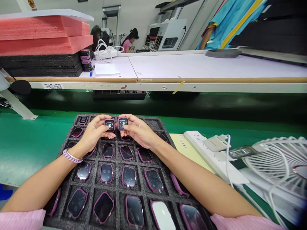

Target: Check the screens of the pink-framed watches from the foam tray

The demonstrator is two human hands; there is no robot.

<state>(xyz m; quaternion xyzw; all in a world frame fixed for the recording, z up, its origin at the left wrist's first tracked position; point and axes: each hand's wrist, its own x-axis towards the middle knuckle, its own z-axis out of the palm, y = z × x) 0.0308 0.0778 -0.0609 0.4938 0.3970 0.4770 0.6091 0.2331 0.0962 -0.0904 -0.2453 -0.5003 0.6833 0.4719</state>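
Observation:
A black foam tray [141, 188] lies on the green mat in front of me, with several purple-rimmed smartwatch bodies in its pockets. My left hand [94, 132] is closed around one watch body [109, 125], its lit screen facing me. My right hand [137, 130] grips a second watch body [122, 123], also lit. Both are held side by side above the tray's far rows. A purple hair band [71, 157] circles my left wrist.
To the right lie a white power strip [211, 153] with plugs and cables, a yellow sheet [189, 153] and a white fan [278, 166]. Beyond a conveyor belt, a long white bench [192, 68] holds pink and black foam stacks [45, 44]. People work in the background.

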